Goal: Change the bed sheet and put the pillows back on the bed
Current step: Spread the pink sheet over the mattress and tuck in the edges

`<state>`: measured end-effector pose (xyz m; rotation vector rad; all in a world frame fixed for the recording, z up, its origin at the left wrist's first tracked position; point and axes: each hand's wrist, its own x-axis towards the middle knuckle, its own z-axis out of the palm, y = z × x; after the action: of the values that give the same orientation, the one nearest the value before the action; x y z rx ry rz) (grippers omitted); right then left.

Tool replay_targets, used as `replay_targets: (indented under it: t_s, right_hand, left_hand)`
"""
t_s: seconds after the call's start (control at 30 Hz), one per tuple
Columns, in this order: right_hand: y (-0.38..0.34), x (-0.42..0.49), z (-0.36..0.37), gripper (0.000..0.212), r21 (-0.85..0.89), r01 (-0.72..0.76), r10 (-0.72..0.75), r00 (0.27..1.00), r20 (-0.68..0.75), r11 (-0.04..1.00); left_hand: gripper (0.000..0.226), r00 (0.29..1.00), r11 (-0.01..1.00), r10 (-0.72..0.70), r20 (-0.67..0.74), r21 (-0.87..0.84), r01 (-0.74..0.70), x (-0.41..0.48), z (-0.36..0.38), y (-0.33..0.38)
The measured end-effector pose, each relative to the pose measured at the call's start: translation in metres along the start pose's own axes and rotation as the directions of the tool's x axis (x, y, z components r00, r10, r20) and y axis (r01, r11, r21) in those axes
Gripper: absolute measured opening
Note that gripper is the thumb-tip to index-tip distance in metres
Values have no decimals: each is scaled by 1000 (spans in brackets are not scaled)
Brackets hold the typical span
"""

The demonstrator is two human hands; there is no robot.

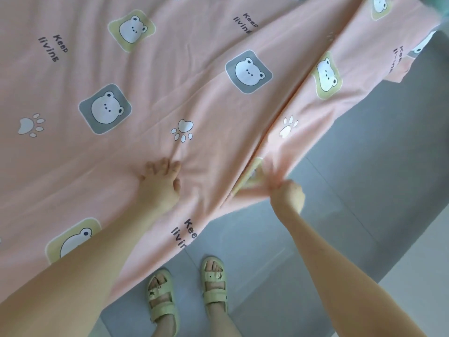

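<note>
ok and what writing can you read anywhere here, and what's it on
"Keep living": printed on the pink bed sheet, upper left and again top centre.
"Kee livin": same print at the near edge, cut off there.
Right overhang: same print, too blurred to read fully.

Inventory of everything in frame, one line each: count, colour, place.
bed sheet: one, pink with bear, paw and "Keep living" prints, spread over the bed
floor: one, grey tiles, right and bottom
blurred item: one, teal, top right corner, unidentifiable
sandals: two, pale green, on the feet, bottom centre
left hand: one, pressed flat on the sheet near its edge
right hand: one, grips a bunched fold of the sheet's edge
</note>
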<state>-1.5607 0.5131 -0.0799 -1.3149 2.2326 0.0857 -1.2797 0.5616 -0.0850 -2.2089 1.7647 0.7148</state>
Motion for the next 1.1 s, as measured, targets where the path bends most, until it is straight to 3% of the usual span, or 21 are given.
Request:
replay_targets:
  t_s: [0.1, 0.13, 0.27, 0.4, 0.53, 0.7, 0.87, 1.1]
  right_hand:
    - [58, -13, -10, 29, -289, -185, 211, 976, 60, 939]
    - [64, -15, -13, 28, -355, -172, 209, 975, 70, 919]
    - [16, -25, -24, 29, -606, 135, -89, 990, 106, 784]
    - [-81, -57, -19, 30, -573, 416, -385, 905, 183, 706]
    - [-174, -117, 4, 33, -473, 689, -656, 706, 266, 549]
    - [-273, -209, 43, 34, -353, 888, -830, 422, 364, 296]
    - [-353, -306, 100, 32, -308, 951, -892, 161, 423, 26]
    - [-426, -453, 191, 33, -300, 929, -859, -37, 511, -218]
  left_hand:
    - [55, 1000, 1000, -16, 26, -9, 16, -5, -4, 2]
    - [56, 999, 1000, -18, 29, -17, 19, -7, -5, 2]
    - [56, 999, 999, -19, 31, -44, 20, -25, -6, -11]
    - [53, 992, 983, -121, 46, -132, 126, -57, -5, -42]
    - [50, 954, 944, -277, 114, -153, 292, -99, 3, -105]
    - [51, 806, 779, -554, 207, -211, 590, -173, 12, -201]
    - [51, 690, 605, -698, 191, -358, 712, -237, 19, -303]
    - [53, 535, 408, -839, 102, -533, 741, -322, 53, -426]
